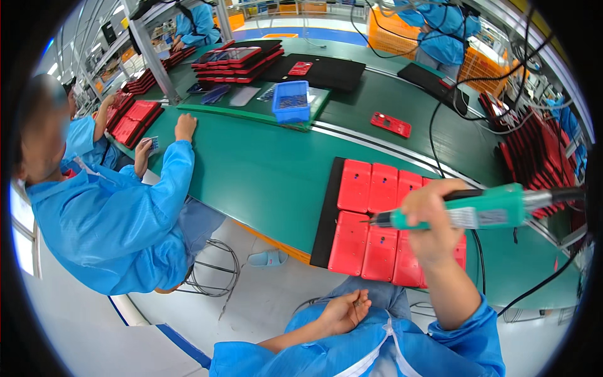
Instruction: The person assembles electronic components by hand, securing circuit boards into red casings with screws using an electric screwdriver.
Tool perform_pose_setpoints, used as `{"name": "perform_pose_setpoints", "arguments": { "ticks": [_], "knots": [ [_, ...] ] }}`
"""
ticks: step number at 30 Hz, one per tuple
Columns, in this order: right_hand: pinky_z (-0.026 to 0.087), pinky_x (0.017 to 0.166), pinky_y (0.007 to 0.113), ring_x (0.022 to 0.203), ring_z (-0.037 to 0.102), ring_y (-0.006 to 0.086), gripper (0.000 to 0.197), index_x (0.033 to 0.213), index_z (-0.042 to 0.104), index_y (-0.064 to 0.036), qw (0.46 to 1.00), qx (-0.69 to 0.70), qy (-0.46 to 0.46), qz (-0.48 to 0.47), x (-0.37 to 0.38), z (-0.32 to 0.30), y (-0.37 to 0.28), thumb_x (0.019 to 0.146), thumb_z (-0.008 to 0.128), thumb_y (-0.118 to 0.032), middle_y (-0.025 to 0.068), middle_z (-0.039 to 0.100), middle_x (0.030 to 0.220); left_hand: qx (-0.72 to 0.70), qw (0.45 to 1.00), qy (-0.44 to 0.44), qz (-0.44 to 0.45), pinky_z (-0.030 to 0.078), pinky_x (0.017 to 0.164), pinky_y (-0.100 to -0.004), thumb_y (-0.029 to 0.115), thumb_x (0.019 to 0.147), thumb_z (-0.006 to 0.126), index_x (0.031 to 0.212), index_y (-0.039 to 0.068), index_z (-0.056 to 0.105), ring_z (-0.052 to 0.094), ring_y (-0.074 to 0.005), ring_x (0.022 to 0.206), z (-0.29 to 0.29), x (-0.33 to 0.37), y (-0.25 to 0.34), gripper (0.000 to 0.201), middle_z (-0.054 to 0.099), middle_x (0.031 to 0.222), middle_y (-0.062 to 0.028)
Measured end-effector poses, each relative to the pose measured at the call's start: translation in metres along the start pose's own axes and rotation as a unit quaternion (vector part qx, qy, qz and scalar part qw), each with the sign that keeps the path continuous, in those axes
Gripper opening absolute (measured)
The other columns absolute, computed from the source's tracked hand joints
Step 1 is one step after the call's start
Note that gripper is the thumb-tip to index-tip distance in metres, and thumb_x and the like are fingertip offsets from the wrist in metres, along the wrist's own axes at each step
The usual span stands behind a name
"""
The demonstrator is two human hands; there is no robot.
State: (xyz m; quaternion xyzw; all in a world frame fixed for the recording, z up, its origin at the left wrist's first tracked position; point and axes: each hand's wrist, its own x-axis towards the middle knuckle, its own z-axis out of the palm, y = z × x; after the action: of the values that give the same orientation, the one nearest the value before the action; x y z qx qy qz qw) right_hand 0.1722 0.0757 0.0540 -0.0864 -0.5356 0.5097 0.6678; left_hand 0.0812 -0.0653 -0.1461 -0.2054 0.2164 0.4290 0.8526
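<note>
My right hand is wrapped round a green electric screwdriver, held level with its bit toward the left. The bit hovers over or meets one of the red plastic housings; I cannot tell whether it touches. Those housings lie side by side in two rows on a black tray, some with small dark or blue dots in them. Over my lap at the table's front edge, my left hand is turned palm up with curled fingers, cupping tiny pieces that look like screws.
A co-worker in blue sits at my left. A blue bin stands on a green board beyond the bench edge. One red housing lies on the far belt. Black cables hang at the right, near stacked red trays.
</note>
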Motion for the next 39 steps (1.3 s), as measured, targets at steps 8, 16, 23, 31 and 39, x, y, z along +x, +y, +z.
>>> {"name": "perform_pose_setpoints", "arguments": {
  "ticks": [8,16,23,31,39],
  "knots": [
    [0.044,0.046,0.024,0.050,0.051,0.0103,0.014,0.083,0.045,-0.0019,0.993,-0.044,-0.062,0.094,0.000,0.026,0.069,0.077,0.057,0.004,0.0055,0.051,0.061,-0.028,0.999,-0.018,0.027,0.051,0.064,-0.0267,0.018,0.091,0.040,0.096,0.002,0.051,0.056,-0.0172,0.066,-0.008,-0.016,0.020,0.020,0.057,0.088,-0.0093],
    [0.044,0.047,0.028,0.048,0.049,0.0132,0.014,0.085,0.045,-0.0019,0.996,0.011,-0.051,0.072,-0.006,0.022,0.042,0.076,0.054,0.004,0.0075,0.051,0.063,-0.062,0.984,-0.169,-0.014,0.050,0.067,-0.0299,0.017,0.090,0.041,0.098,0.002,0.050,0.058,-0.0224,0.083,0.019,-0.055,0.034,0.020,0.057,0.095,-0.0126],
    [0.037,0.042,0.030,0.041,0.041,0.0135,0.012,0.085,0.040,-0.0074,0.982,0.137,0.025,0.127,-0.032,0.016,-0.017,0.078,0.050,-0.010,0.0039,0.039,0.055,-0.016,0.986,-0.147,0.071,0.048,0.081,-0.0354,0.025,0.091,0.038,0.104,0.000,0.047,0.055,-0.0281,0.098,0.076,-0.076,0.037,0.029,0.055,0.103,-0.0153],
    [0.040,0.045,0.032,0.044,0.045,0.0163,0.012,0.078,0.044,-0.0024,0.978,0.163,0.097,0.087,-0.056,-0.028,-0.050,0.075,0.054,-0.007,0.0080,0.046,0.055,0.191,0.968,-0.069,0.147,0.051,0.068,-0.0235,0.017,0.088,0.048,0.105,-0.004,0.048,0.060,-0.0182,0.080,0.087,-0.048,0.003,0.027,0.059,0.095,-0.0146],
    [0.038,0.049,0.028,0.049,0.040,0.0112,0.019,0.085,0.047,-0.0073,0.912,0.169,0.344,0.147,-0.062,-0.134,-0.130,0.078,0.060,-0.019,0.0014,0.039,0.060,0.195,0.980,-0.029,-0.023,0.040,0.059,-0.0182,0.023,0.089,0.046,0.086,0.008,0.053,0.046,-0.0084,0.066,0.099,-0.029,-0.013,0.017,0.047,0.077,-0.0008]
  ]
}}
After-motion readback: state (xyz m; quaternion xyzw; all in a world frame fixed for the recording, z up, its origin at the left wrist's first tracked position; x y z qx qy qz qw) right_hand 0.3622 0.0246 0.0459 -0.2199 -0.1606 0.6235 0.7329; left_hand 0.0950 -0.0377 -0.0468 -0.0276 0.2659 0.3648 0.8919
